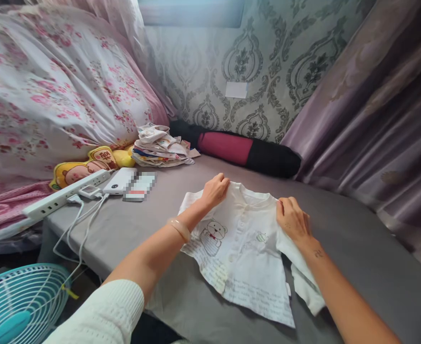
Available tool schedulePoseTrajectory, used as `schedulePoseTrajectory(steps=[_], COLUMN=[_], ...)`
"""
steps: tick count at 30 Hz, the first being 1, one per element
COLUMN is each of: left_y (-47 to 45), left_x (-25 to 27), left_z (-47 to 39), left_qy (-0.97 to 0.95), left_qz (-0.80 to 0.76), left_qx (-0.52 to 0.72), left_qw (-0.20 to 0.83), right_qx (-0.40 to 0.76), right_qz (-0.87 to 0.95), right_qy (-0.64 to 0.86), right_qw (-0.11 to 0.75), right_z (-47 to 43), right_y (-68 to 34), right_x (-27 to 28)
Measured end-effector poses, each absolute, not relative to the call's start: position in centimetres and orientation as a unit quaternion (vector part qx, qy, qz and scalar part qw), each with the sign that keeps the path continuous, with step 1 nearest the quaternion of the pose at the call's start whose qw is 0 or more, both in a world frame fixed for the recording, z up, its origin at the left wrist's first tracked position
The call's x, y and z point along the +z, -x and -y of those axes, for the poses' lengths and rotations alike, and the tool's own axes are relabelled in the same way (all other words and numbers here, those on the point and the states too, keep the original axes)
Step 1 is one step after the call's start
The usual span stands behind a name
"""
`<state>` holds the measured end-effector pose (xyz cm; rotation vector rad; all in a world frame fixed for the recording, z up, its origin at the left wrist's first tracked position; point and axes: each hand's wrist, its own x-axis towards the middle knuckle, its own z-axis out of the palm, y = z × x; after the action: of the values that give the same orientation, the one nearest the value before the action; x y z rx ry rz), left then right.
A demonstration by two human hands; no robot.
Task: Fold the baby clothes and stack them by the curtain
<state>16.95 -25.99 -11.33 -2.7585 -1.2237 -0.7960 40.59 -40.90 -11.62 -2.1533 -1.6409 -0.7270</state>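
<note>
A small white baby shirt with a bear print and a buttoned front lies spread on the grey sheet, its collar toward the far side. At the shoulder on the left, my left hand is closed on the fabric near the collar. My right hand pinches the other shoulder. One sleeve hangs down beneath my right forearm, while the other is partly hidden behind my left hand and arm.
Behind the shirt stands a stack of folded clothes, beside a long black and red roll. A power strip, white device, cables and yellow plush lie left. A turquoise fan stands below the bed edge.
</note>
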Motion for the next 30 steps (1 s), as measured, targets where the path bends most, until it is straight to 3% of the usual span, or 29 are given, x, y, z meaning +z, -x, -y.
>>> schedulePoseTrajectory(steps=[7, 17, 30], left_y=[-17.9, -19.4, -22.3], left_x=[-13.2, -14.9, -15.8], left_z=[23.9, 21.0, 18.0], left_qy=[0.898, 0.919, 0.932], left_qz=[0.367, 0.343, 0.331], left_qx=[-0.234, -0.188, -0.141], left_qw=[0.068, 0.053, 0.046], right_qx=[-0.256, -0.163, -0.074], right_qz=[0.586, 0.584, 0.582], right_qy=[0.762, 0.794, 0.810], right_qw=[0.102, 0.033, 0.016], right_z=[39.1, 36.7, 34.5], right_y=[-41.8, -42.7, -45.0], right_x=[-13.0, -13.5, -14.0])
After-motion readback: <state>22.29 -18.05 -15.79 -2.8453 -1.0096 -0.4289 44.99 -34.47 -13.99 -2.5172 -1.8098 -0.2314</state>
